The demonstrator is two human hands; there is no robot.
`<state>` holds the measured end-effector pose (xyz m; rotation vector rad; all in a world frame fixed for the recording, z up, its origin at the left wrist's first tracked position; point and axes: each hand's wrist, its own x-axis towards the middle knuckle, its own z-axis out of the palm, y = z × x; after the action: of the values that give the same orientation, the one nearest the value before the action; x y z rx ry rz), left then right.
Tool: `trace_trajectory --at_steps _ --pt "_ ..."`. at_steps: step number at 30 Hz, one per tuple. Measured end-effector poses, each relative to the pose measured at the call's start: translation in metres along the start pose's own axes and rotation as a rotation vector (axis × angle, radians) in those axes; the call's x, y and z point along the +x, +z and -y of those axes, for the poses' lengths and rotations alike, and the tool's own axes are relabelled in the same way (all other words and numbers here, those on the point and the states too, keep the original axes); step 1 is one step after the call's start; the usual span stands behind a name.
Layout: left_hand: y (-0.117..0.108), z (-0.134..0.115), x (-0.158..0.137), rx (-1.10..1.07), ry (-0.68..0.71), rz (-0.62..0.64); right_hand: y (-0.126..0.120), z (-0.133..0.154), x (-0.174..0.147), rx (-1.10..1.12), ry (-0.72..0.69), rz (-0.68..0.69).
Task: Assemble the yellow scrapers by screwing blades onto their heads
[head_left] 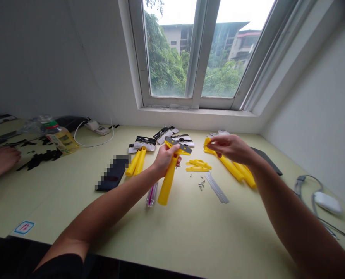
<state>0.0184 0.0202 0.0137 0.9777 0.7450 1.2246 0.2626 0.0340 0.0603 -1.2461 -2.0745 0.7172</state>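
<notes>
A pale green tabletop point(172, 236) stands against a white wall, below a framed window point(197, 58) that faces trees and buildings.

The left hand point(163, 159) holds a yellow scraper point(170, 176) above the middle of the tabletop. Its grip is closed around the neck, just below the head; the handle slants down toward the near edge. A grey blade point(180, 146) lies across the head.

The right hand point(229, 149) is at the head end of the yellow scrapers point(232, 168) lying on the right. Its grip is narrow, with thumb and fingers together at a yellow part point(207, 145); whether that part is held cannot be told.

Between the hands, yellow strips point(198, 169) lie in a small group. Loose screws point(201, 184) and flat metal blades point(217, 188) lie just nearer the front edge.

To the left of the held scraper are a clear-handled screwdriver point(151, 195), two yellow handles point(139, 162) and a dark, partly pixelated slab point(114, 176). Black-and-white packets point(145, 143) lie behind the handles.

At far left, another person's hand point(4, 161) rests near black pieces point(41, 158) and a bottle point(62, 139) of yellow liquid. A white case point(328, 202) lies at far right, beside a grey cable point(299, 186).
</notes>
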Motion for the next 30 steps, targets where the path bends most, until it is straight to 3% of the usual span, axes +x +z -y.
trace_trajectory --at_steps 6,14,25,30 --pt "0.002 0.001 -0.002 0.026 -0.039 0.046 0.003 0.012 -0.002 0.192 -0.068 -0.026" --pt "0.004 0.010 -0.004 0.024 -0.103 0.088 0.027 0.027 -0.004 0.125 -0.169 0.057" --pt "0.005 0.017 -0.006 0.039 -0.145 0.178 0.037 0.027 -0.002 -0.147 -0.212 -0.069" --pt "0.005 0.017 -0.006 0.011 -0.186 0.193 0.037 0.023 0.000 -0.120 -0.210 -0.049"
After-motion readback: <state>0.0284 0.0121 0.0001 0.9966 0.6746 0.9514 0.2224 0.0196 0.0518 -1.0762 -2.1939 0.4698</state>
